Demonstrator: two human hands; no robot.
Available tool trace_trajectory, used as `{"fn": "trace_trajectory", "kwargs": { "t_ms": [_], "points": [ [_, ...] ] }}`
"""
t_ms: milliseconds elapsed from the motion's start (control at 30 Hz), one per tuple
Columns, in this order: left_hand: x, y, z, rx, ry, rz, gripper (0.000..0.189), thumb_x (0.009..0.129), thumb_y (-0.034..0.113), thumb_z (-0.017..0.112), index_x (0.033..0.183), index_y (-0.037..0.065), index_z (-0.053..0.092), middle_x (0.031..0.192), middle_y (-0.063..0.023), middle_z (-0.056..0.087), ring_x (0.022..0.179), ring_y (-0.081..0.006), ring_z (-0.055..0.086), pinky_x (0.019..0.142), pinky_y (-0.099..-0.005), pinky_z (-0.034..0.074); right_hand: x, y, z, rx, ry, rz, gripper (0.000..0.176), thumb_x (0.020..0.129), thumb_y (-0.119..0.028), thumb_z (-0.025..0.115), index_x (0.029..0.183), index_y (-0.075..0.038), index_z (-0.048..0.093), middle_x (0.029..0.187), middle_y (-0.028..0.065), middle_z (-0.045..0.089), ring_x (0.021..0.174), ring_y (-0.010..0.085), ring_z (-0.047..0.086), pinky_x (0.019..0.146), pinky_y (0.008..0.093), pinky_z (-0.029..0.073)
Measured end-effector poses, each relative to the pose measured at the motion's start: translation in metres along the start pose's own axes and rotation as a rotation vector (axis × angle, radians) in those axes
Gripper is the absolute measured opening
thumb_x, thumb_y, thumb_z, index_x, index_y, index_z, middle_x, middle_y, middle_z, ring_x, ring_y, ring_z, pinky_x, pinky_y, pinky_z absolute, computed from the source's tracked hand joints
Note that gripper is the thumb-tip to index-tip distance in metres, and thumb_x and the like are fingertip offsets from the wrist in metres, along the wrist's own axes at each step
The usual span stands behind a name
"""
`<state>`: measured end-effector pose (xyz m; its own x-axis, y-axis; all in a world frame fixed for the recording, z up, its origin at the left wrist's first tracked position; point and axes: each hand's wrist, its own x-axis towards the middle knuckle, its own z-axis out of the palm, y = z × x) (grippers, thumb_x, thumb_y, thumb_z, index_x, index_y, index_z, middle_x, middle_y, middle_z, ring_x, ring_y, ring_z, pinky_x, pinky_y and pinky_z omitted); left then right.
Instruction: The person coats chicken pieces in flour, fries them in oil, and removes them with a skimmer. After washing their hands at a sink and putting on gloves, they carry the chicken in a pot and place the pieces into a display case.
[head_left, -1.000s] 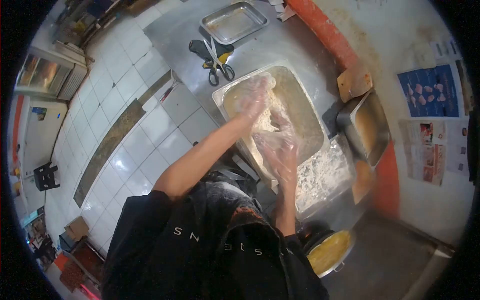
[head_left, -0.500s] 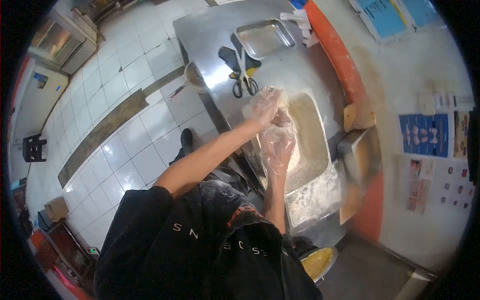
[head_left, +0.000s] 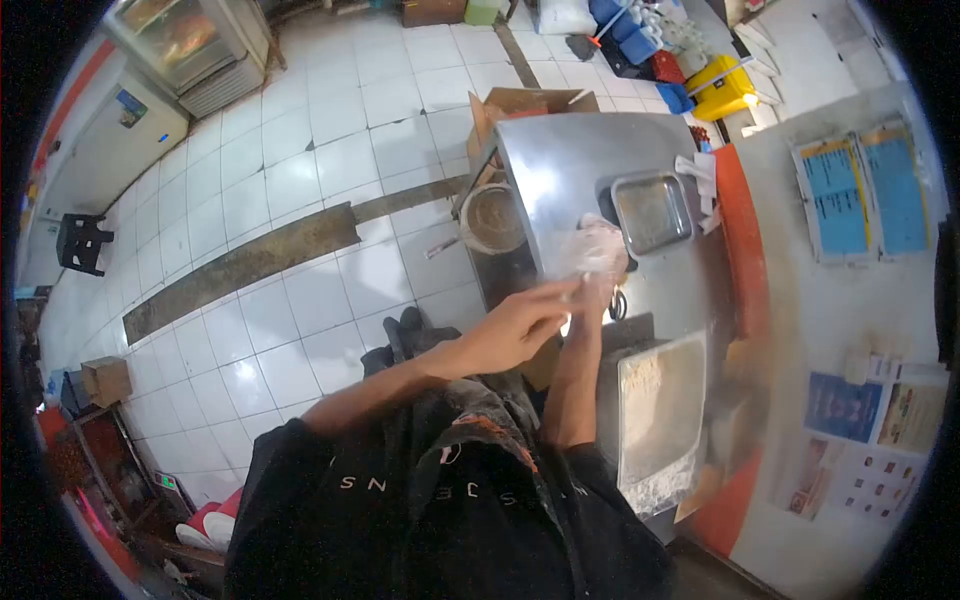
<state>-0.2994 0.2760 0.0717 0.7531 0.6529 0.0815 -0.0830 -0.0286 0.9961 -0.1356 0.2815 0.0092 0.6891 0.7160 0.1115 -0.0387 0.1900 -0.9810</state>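
Note:
My left hand (head_left: 500,335) is bare and reaches across to the right wrist, its fingertips closed at the cuff of a clear plastic glove (head_left: 590,270). That glove is on my right hand (head_left: 600,245), which is raised over the steel table (head_left: 545,165) and smeared by motion, so its fingers do not show clearly. Just beyond the right wrist, the black handle of scissors (head_left: 619,305) is partly covered. Near my right forearm stands a steel tub (head_left: 680,400) with pale flour along its inside.
A shallow metal tray (head_left: 655,240) lies on the table near the orange-edged wall (head_left: 743,230). A round strainer (head_left: 492,220) is beside the table's left edge. A cardboard box (head_left: 540,98) stands behind the table, and a yellow bucket (head_left: 722,88) farther back. White floor tiles (head_left: 300,320) stretch left.
Both hands have left the flour tub and moved over the table near the scissors. The left hand wore a plastic glove before and is now bare. The view has turned left.

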Motion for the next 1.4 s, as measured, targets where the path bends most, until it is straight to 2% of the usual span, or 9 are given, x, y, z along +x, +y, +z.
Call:
{"fn": "trace_trajectory", "kwargs": {
  "t_ms": [167,200,467,733,900,1067,1167,1333,1400],
  "points": [
    [0.049,-0.024,-0.068,0.358,0.432,0.219,0.049,0.082,0.018,0.069,0.125,0.002,0.050,0.137,-0.0165,0.040,0.129,-0.0335,0.039,0.107,-0.0425,0.034,0.061,0.022,0.071,0.448,0.003,0.302,0.039,0.087,-0.004,0.060,0.122,-0.004,0.045,0.109,0.0125,0.057,0.099,0.0227,0.060,0.076,0.0327,0.055],
    [0.067,-0.032,-0.082,0.378,0.478,0.236,0.046,0.081,0.016,0.068,0.123,0.004,0.052,0.132,-0.0188,0.044,0.126,-0.0329,0.043,0.103,-0.0403,0.038,0.078,0.038,0.081,0.076,-0.076,0.216,0.037,0.089,-0.004,0.058,0.124,-0.005,0.046,0.113,0.0113,0.058,0.101,0.0215,0.060,0.079,0.0317,0.055],
    [0.189,-0.089,-0.221,0.406,0.309,0.076,0.025,0.078,0.007,0.059,0.101,-0.002,0.064,0.088,-0.0148,0.063,0.077,-0.0257,0.062,0.067,-0.0354,0.050,0.122,0.070,0.182,0.516,-0.074,0.580,0.033,0.092,-0.005,0.054,0.124,-0.004,0.051,0.116,0.0092,0.059,0.103,0.0184,0.059,0.085,0.0294,0.050],
    [0.331,-0.157,-0.311,0.281,0.442,-0.149,0.023,0.081,0.011,0.057,0.098,-0.002,0.067,0.075,-0.0155,0.067,0.062,-0.0197,0.062,0.061,-0.0331,0.049,0.189,0.033,0.215,0.533,-0.344,0.826,0.047,0.095,-0.012,0.051,0.139,-0.005,0.037,0.128,0.0064,0.051,0.117,0.0174,0.048,0.098,0.0373,0.042],
    [0.434,-0.189,-0.333,0.377,0.340,-0.246,0.021,0.080,0.015,0.057,0.088,-0.002,0.066,0.073,-0.0200,0.065,0.066,-0.0280,0.064,0.064,-0.0369,0.049,0.232,-0.001,0.238,0.506,-0.003,0.669,0.066,0.096,-0.018,0.050,0.152,-0.014,0.014,0.144,0.0103,0.035,0.130,0.0270,0.037,0.106,0.0536,0.034],
    [0.537,-0.223,-0.299,0.414,0.105,-0.088,0.021,0.081,0.014,0.055,0.079,-0.003,0.066,0.076,-0.0233,0.065,0.071,-0.0344,0.065,0.067,-0.0426,0.048,0.246,-0.009,0.241,0.427,0.252,0.641,0.063,0.097,-0.020,0.050,0.151,-0.014,0.018,0.151,0.0169,0.025,0.136,0.0326,0.033,0.107,0.0530,0.034],
    [0.591,-0.276,-0.285,0.445,0.285,-0.148,0.023,0.081,0.015,0.053,0.081,-0.003,0.067,0.081,-0.0238,0.066,0.080,-0.0390,0.065,0.073,-0.0447,0.049,0.242,-0.045,0.251,0.347,0.284,0.530,0.069,0.095,-0.023,0.053,0.151,-0.010,0.015,0.151,0.0224,0.023,0.137,0.0377,0.031,0.104,0.0537,0.036],
    [0.621,-0.303,-0.286,0.488,0.062,-0.214,0.027,0.082,0.014,0.053,0.100,-0.001,0.066,0.100,-0.0235,0.066,0.096,-0.0381,0.063,0.086,-0.0433,0.048,0.211,-0.052,0.227,0.302,0.583,0.520,0.060,0.095,-0.018,0.055,0.146,-0.004,0.027,0.121,0.0187,0.059,0.106,0.0231,0.061,0.096,0.0428,0.049],
    [0.618,-0.362,-0.281,0.716,-0.251,-0.132,0.040,0.083,0.025,0.058,0.120,0.012,0.061,0.116,-0.0192,0.063,0.109,-0.0331,0.060,0.091,-0.0397,0.046,0.201,-0.046,0.214,0.265,0.689,0.512,0.059,0.095,-0.018,0.055,0.146,-0.004,0.028,0.121,0.0183,0.059,0.104,0.0221,0.062,0.095,0.0420,0.049]
  ]
}}
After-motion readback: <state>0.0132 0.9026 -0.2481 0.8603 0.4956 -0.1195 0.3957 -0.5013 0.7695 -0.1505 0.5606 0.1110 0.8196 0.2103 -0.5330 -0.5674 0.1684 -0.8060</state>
